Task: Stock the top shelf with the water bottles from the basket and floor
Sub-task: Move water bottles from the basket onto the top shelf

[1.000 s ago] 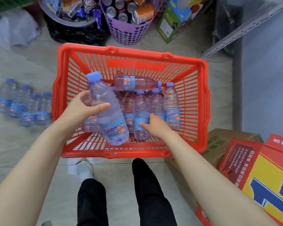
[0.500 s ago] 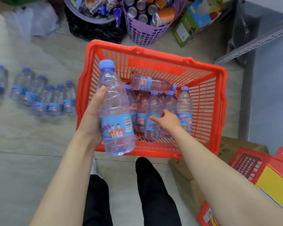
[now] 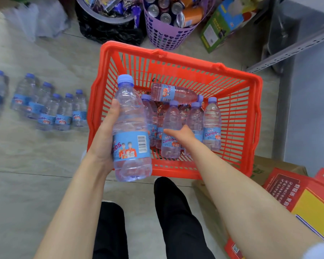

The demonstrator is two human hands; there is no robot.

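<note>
We have pulled one clear plastic water bottle with a blue cap and blue label [image 3: 131, 131] up out of the red plastic basket [image 3: 185, 58]. A second ago it leaned low inside. Now it stands almost straight, in the middle left of the frame, over the basket's near left corner. Our left hand [image 3: 103, 139] holds it, with the palm against its side, the thumb up along it and the fingers wrapped round the back.

Our right hand [image 3: 183, 135] has stayed low in the basket, at the standing bottles [image 3: 211, 124] in the middle of the frame. Its thumb sticks out across one label. The other fingers are hidden, so we cannot tell if they hold a bottle yet.

So we think one bottle is ready to go up, and a second may come with it. The top shelf is not in view. Much is left to do: more bottles stand in the basket, one bottle [image 3: 174, 93] lies flat behind them, and a row of floor bottles [image 3: 62, 113] waits at the left of the frame.

The basket sits on a grey tiled floor [image 3: 45, 165]. At the top are a grey tub of snack packs [image 3: 105, 17] and a purple plastic basket of cans [image 3: 165, 34]. A grey metal shelf rail [image 3: 292, 49] runs across the upper right. A red and yellow carton [image 3: 297, 199] lies at the lower right.
</note>
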